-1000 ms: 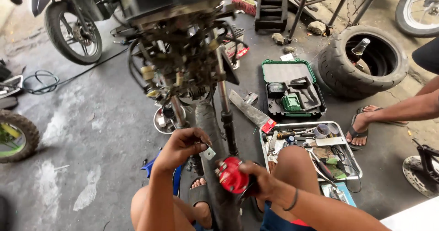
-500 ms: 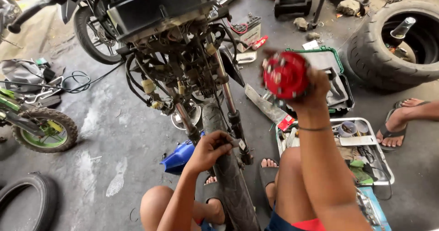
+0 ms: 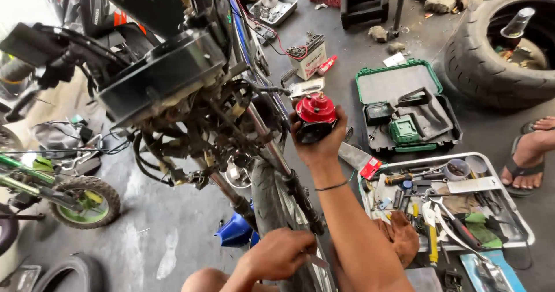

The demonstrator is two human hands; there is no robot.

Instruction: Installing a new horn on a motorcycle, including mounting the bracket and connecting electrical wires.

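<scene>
At the far left we note a small green bike (image 3: 63, 194) lying on the concrete, its knobby wheel toward us, with a loose tyre (image 3: 69, 274) at the lower edge. Next comes the stripped motorcycle front end (image 3: 191, 101), its wiring bare and its fork leg (image 3: 272, 153) running down to the front tyre (image 3: 277, 211). Our left hand (image 3: 280, 253) sits low beside that tyre, fingers curled and pressed onto a small flat metal piece whose kind we cannot tell. Our right hand (image 3: 318, 139) is raised just beside the fork, fingers wrapped firmly around the black underside of a red horn (image 3: 315, 110), the red dome facing up and touching nothing else. Behind it a small white battery (image 3: 308, 58) stands on the floor with red leads attached. Further right lies an open green tool case (image 3: 404, 110), and nearer us a metal tray (image 3: 445, 205) of mixed hand tools. At the far right we record a large tyre (image 3: 497, 49) and another person's sandalled foot (image 3: 529, 159).
</scene>
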